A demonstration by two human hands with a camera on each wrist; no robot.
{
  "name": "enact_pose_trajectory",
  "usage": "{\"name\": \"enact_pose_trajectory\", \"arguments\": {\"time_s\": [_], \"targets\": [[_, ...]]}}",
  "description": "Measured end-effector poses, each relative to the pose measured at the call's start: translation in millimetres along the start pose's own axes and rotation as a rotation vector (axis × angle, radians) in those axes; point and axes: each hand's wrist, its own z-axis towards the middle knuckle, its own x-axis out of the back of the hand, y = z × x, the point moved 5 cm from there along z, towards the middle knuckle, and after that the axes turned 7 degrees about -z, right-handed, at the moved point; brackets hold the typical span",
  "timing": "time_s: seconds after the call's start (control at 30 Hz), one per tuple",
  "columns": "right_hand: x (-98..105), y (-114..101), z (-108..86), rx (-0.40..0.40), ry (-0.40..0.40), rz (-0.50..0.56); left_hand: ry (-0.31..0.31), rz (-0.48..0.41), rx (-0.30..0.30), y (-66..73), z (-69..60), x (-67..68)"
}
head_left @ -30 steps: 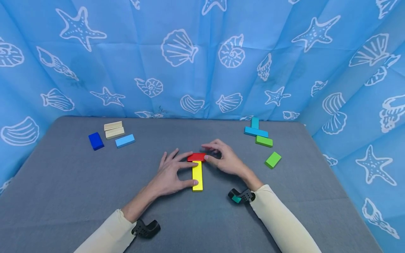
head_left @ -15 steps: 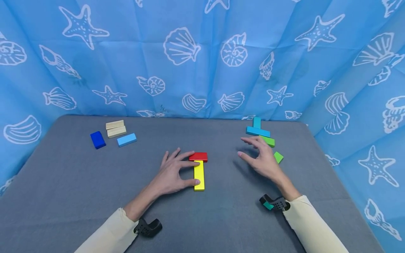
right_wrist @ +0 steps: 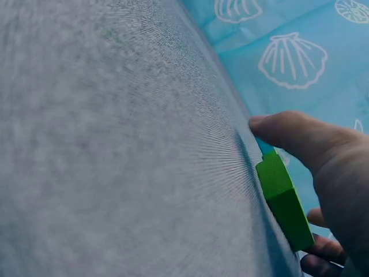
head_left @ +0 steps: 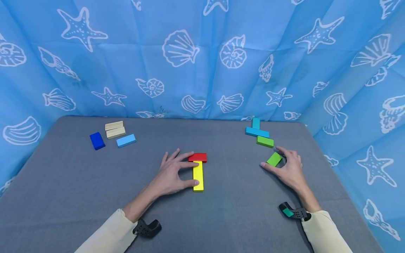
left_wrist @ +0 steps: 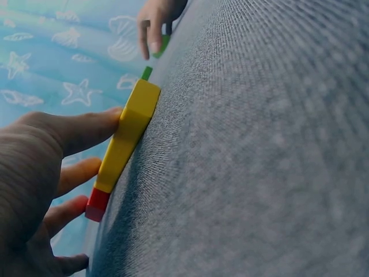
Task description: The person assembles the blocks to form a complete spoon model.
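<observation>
My left hand [head_left: 169, 177] lies spread over a yellow block [head_left: 198, 177] and a red block [head_left: 199, 157]. Its thumb and index fingertips rest on the yellow block; another fingertip touches the red one. The two blocks meet in a T shape, flat on the table. My right hand [head_left: 289, 168] straddles a tilted green block [head_left: 274, 159], thumb on the near side, fingers on the far side. In the right wrist view, a gap shows between the thumb [right_wrist: 282, 128] and that green block [right_wrist: 282, 199]; whether the other fingers touch it, I cannot tell.
Another green block [head_left: 265, 141] lies beyond the right hand, near two teal-blue blocks [head_left: 257, 132] in a T shape. At the back left are a dark blue block [head_left: 97, 141], a light blue block [head_left: 126, 140] and two plain wooden blocks [head_left: 115, 132]. A shell-patterned curtain [head_left: 202, 77] borders the grey table [head_left: 234, 218].
My right hand has left the red block, swung right across the table and come down around the tilted green block. The left hand has stayed on the yellow and red blocks.
</observation>
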Motion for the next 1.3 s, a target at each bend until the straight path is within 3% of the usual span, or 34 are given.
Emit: {"name": "enact_pose_trajectory", "arguments": {"time_s": [0.63,0.87,1.1,1.3], "targets": [[1.4,-9.7,-2.4,0.03,-0.029,-0.012,0.006,-0.006,-0.017,-3.0,-1.1,-1.3],[3.2,-34.5,-7.8,0.077,-0.061,0.079,0.009,0.0,-0.021,-4.3,-2.2,-2.6],[-1.4,-68.5,-18.4,0.213,-0.064,0.151,0.006,-0.002,-0.024,-3.6,-2.9,-4.7],[-11.0,-99.2,-29.3,0.304,-0.116,0.215,0.007,-0.004,-0.023,-4.1,-2.9,-4.6]]}}
